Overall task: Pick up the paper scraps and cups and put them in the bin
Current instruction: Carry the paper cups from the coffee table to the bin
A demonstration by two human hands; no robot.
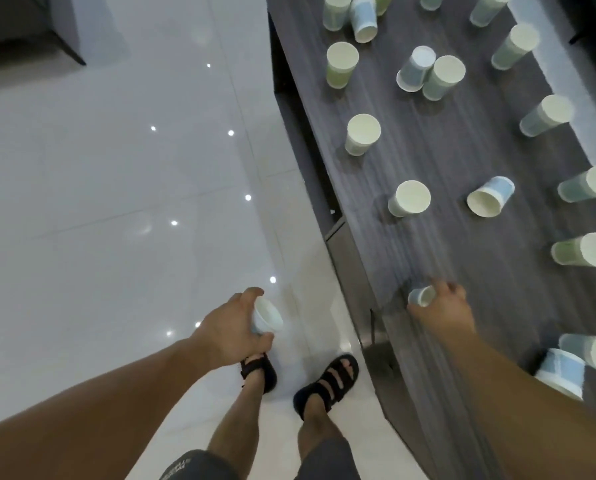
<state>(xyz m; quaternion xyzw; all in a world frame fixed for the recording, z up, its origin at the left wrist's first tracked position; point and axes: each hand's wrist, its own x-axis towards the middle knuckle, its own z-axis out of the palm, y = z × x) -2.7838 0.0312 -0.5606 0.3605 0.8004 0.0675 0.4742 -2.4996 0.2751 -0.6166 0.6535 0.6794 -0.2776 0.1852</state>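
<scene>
Several paper cups, blue and green, stand or lie scattered on a dark wooden table point(438, 157) at the right. My left hand point(229, 323) grips a pale blue cup point(266, 317) out over the white floor, to the left of the table. At the table's near left edge, my right hand point(443, 304) curls round a small blue cup point(421, 296) lying on its side. Another blue cup point(488, 200) lies tipped over mid-table. No bin and no paper scraps are in view.
The glossy white tiled floor point(116, 168) spreads to the left, with a dark piece of furniture point(30, 36) at the top left corner. My feet in black sandals point(327, 382) stand close beside the table's edge. More cups point(563, 372) sit under my right forearm.
</scene>
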